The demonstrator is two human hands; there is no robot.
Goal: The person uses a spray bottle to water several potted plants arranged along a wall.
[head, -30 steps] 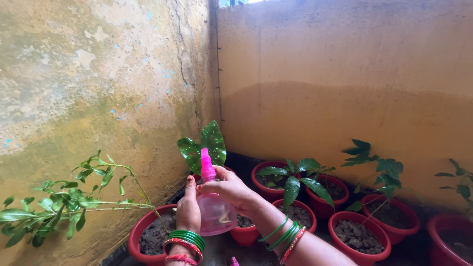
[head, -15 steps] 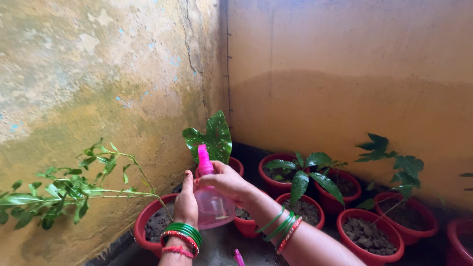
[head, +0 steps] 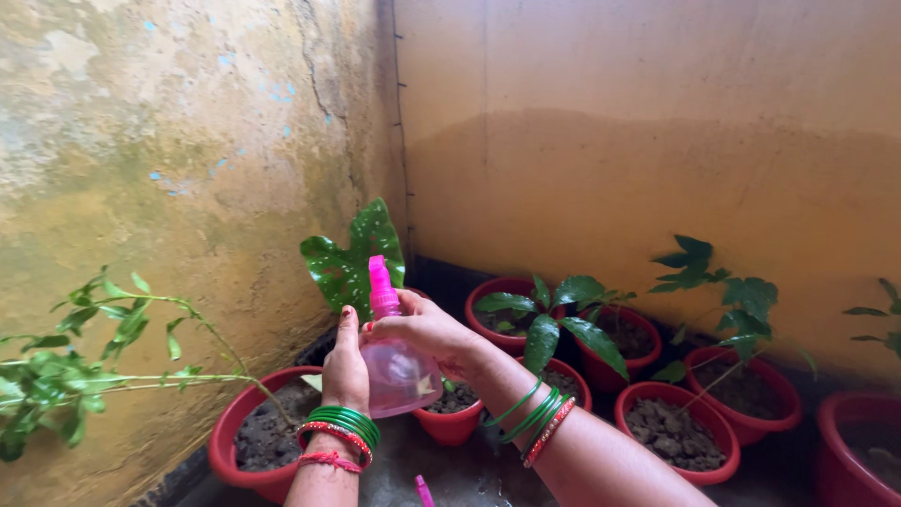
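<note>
- Corner of a stained yellow-green wall (head: 160, 188) meeting an orange wall (head: 657, 160); dark wet floor (head: 469, 474) at the bottom with red pots in rows.
- Nearest, bottom edge: small pink stick-like thing (head: 424, 490) lying on the floor between the two forearms, kind unclear.
- Left hand (head: 345, 368) upright, palm pressed flat to the left side of the spray bottle (head: 398, 374), fingers together, thumb hidden. Green and red bangles (head: 340, 434) on that wrist.
- Right hand (head: 427, 330) wrapped over the bottle's shoulder from the right, fingers curled and closed around the neck just below the pink nozzle (head: 381, 288). Green and red bangles on this wrist too (head: 537, 427).
- Spray bottle: clear pink body, held upright in the air between both hands, above a small red pot (head: 450, 424) and in front of the spotted leaf.
- Left: big red pot (head: 235, 460) with soil against the stained wall, thin leafy branch (head: 84, 371) stretching out to the left from it.
- Right of the arm: red pot with lumpy soil (head: 676, 434), no plant seen in it.
- Behind bottle: broad spotted green leaf (head: 349, 261), right at the corner.
- Farther back along the orange wall: more red pots, one with a broad-leaf plant (head: 554, 319), one with a darker leafy plant (head: 718, 286).
- Far right edge: another red pot (head: 859, 451), cut off.
</note>
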